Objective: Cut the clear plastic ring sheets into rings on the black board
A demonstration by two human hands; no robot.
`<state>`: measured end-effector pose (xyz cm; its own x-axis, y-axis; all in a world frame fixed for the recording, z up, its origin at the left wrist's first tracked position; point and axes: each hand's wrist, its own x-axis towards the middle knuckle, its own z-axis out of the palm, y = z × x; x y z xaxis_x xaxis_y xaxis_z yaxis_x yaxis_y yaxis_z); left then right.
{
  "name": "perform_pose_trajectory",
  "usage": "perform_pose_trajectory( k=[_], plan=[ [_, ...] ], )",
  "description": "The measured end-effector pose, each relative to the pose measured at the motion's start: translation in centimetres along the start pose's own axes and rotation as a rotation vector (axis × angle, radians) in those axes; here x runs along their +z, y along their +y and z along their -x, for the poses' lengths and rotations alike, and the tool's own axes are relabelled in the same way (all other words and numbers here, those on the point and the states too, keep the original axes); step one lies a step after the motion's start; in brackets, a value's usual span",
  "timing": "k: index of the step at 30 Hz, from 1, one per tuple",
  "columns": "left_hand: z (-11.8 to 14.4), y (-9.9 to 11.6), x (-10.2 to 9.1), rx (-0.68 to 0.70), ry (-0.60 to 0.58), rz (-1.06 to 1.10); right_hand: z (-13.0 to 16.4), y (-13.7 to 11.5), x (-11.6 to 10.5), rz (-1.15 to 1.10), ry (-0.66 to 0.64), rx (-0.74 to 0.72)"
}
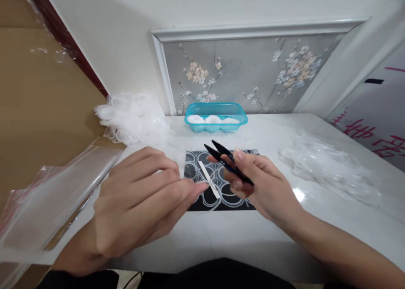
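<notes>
Closest to me, my left hand [139, 204] fills the lower left, fingers pinched narrow on a thin white strip [209, 180] joined to a clear, flimsy plastic ring that I can barely trace against the mat. That strip slants down and to the right, just above the black mat with pale circle patterns [202, 198] lying flat on the glossy white marble tabletop [284, 234]. My right hand [259, 183] is closed around small black thread snips [226, 160]; their two pointed blades stand apart in a narrow V, tips aimed up and left, just beside the strip but not touching it as far as I can tell. Behind the mat sits a turquoise plastic lattice basket [216, 109] holding three rounded white pieces. Frothy heaps of translucent plastic rings [133, 116] rest at the back left, and a flatter clear pile [329, 166] lies to the right. Crinkled clear bags [53, 196] lean at the table's left edge.
</notes>
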<state>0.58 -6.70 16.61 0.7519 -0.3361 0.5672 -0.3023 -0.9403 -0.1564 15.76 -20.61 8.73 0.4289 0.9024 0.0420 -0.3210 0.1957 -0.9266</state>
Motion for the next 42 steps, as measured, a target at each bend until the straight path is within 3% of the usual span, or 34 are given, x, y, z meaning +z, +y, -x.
perform_pose_trajectory(
  k=[6, 9, 12, 15, 20, 25, 32, 42],
  plan=[
    [0.3, 0.0, 1.4, -0.091, 0.117, 0.082, -0.1, -0.8, 0.3, -0.186, -0.075, 0.100],
    [0.5, -0.4, 2.3, -0.194, 0.147, 0.386, -0.2, -1.1, 0.1, -0.241, -0.102, 0.138],
    [0.6, -0.9, 2.7, -0.341, 0.043, 0.785, -0.2, -1.2, -0.1, -0.278, -0.128, 0.158],
    [0.3, -0.9, 3.1, -0.449, -0.012, 0.961, -0.2, -1.1, -0.1, -0.246, -0.138, 0.128],
    [0.1, 0.0, 3.9, -0.504, 0.098, 0.992, 0.3, -1.1, 0.0, 0.062, -0.011, -0.046],
    [0.3, 0.5, 4.1, -0.544, 0.177, 0.999, 1.0, -1.8, 0.1, 0.311, -0.053, -0.070],
    [0.3, 0.7, 4.1, -0.512, 0.162, 0.974, 1.2, -2.3, 0.3, 0.354, -0.042, -0.062],
    [0.2, 0.9, 3.9, -0.457, 0.188, 0.874, 1.4, -2.4, 0.5, 0.214, -0.081, -0.051]
  ],
)
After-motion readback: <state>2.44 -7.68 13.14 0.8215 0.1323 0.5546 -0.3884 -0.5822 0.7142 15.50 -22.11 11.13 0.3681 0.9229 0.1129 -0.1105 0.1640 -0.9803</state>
